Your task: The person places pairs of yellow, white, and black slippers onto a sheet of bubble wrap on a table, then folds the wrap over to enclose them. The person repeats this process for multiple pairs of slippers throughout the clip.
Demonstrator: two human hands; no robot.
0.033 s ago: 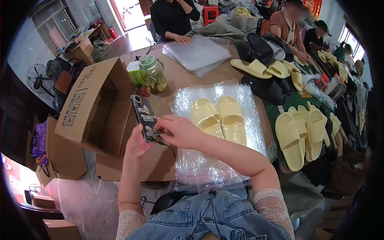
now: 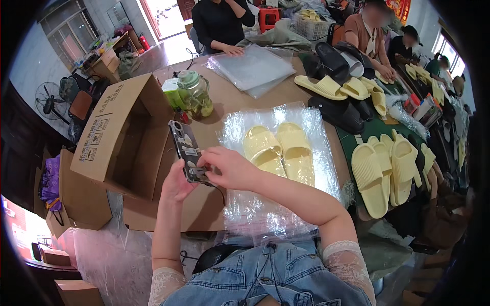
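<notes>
Two hands are sharing one phone point(image 2: 187, 151), which is hovering above the bench point(image 2: 240, 92) between an open cardboard box point(image 2: 120, 135) and a pair of yellow slippers point(image 2: 278, 150) lying on clear plastic wrap point(image 2: 265, 204). The left hand point(image 2: 176, 181) is clenching the phone's lower end in a full grip, while the right hand point(image 2: 229, 168) is only pinching its edge with the fingertips. My judgement: since the phone is tilting and the right-hand grip is light, it could be slipping out toward the box or the bench edge. Crinkled wrap near the elbow is looking slick, so a nudge could be dragging the slippers off. A glass jar point(image 2: 196, 94) is standing just beyond the phone, and a careless reach could be tipping it.
</notes>
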